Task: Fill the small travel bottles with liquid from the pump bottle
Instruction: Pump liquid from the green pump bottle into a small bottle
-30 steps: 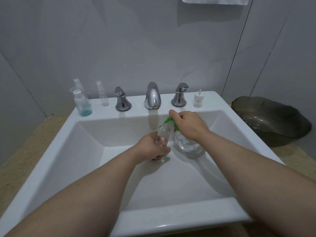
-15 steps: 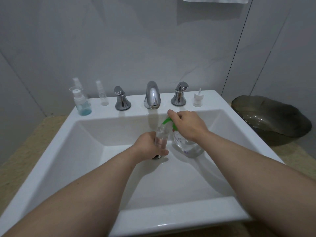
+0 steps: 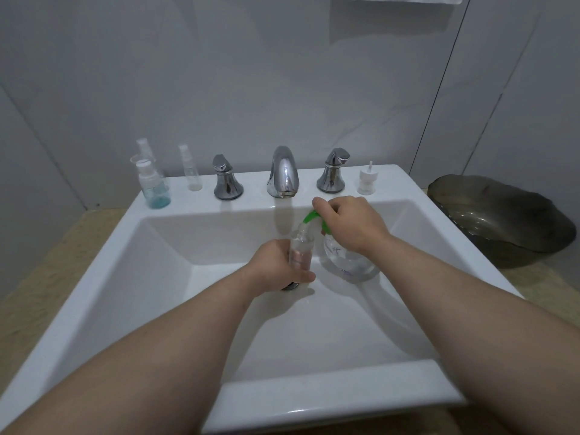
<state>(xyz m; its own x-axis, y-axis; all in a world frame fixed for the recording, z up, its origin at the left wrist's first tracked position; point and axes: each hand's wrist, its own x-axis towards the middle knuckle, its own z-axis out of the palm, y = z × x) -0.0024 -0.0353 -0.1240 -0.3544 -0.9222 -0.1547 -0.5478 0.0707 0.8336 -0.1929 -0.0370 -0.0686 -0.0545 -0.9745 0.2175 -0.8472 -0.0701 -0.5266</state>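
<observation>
Hands barely shifted since earlier frame. Left hand (image 3: 273, 266) grips travel bottle (image 3: 300, 252) upright over sink (image 3: 188, 309), mouth beneath green spout (image 3: 309, 216); right hand (image 3: 351, 224), at 2 o'clock, clasps pump bottle (image 3: 348, 262) head, likely dispensing; basin catches spills.

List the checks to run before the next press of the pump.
1. Left grip holds the travel bottle upright: ok.
2. Green spout meets the bottle's mouth: ok.
3. Right grip curled over the pump bottle top: ok.
4. Liquid left in the pump bottle: ok, some shows low in it.
5. Room left in the travel bottle: cannot tell, its level does not show.
6. Both bottles over the sink basin: ok.
</observation>
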